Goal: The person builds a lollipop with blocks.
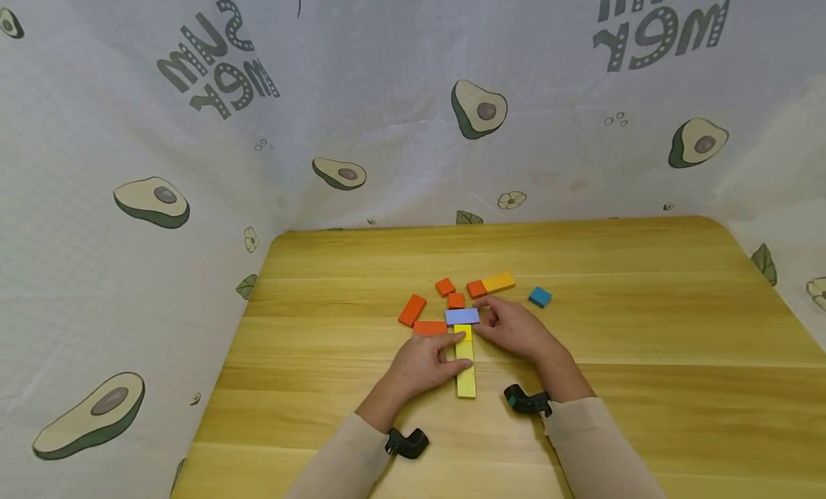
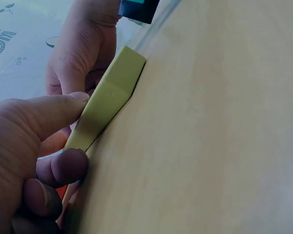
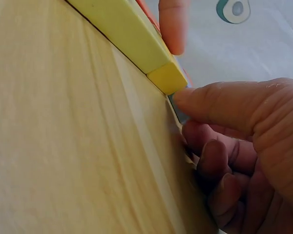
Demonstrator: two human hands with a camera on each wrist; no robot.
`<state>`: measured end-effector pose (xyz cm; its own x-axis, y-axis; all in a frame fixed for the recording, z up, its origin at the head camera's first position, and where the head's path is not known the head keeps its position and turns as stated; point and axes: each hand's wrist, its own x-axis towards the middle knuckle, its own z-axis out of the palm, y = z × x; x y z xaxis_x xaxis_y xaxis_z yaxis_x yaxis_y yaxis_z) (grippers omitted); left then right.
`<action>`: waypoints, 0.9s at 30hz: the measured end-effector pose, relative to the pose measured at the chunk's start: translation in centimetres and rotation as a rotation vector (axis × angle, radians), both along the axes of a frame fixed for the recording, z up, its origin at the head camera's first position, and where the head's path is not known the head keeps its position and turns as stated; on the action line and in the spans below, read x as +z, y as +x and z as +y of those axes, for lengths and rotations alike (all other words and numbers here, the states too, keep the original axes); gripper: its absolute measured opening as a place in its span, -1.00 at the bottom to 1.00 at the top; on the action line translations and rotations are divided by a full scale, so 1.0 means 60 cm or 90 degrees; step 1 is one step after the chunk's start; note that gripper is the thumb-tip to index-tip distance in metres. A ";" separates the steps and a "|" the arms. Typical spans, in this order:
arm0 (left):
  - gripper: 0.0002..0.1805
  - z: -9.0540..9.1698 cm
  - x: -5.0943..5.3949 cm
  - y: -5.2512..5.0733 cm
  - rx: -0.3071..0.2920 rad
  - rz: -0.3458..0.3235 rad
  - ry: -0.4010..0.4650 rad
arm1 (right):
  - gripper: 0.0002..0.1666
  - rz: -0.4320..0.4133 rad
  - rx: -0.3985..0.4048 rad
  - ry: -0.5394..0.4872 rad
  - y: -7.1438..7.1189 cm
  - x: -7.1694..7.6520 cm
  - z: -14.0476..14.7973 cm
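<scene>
In the head view, a long pale yellow block (image 1: 465,378) lies lengthwise below a small yellow block (image 1: 462,329). Just beyond, a light blue block (image 1: 457,317) lies crosswise. My left hand (image 1: 419,366) reaches over the yellow blocks, index fingertip at the small one and thumb touching the long one; the left wrist view also shows that thumb against the pale yellow block (image 2: 107,95). My right hand (image 1: 513,327) pinches the light blue block's right end between thumb and index finger. In the right wrist view, the right thumb (image 3: 219,105) covers much of that end, beside the small yellow block (image 3: 168,78).
Orange-red blocks lie close by: one (image 1: 456,300) beyond the light blue block, another (image 1: 412,310) to the left, one (image 1: 430,328) beside my left hand. Farther back, a yellow-orange block (image 1: 500,282) touches a red one (image 1: 476,289). A blue block (image 1: 540,296) lies right on the wooden table (image 1: 310,384).
</scene>
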<state>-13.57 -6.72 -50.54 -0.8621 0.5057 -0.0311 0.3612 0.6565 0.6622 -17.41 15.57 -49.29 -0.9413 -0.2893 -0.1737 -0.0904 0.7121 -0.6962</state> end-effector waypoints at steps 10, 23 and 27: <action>-0.45 0.002 -0.001 -0.001 -0.006 0.014 0.001 | -0.66 0.027 0.010 0.025 0.002 -0.002 0.001; -0.44 0.001 -0.001 -0.001 0.003 -0.012 0.002 | -0.55 0.040 0.029 0.024 0.001 -0.005 0.005; -0.44 0.001 -0.001 0.000 0.005 -0.015 0.004 | -0.61 0.046 0.030 0.030 0.002 -0.006 0.004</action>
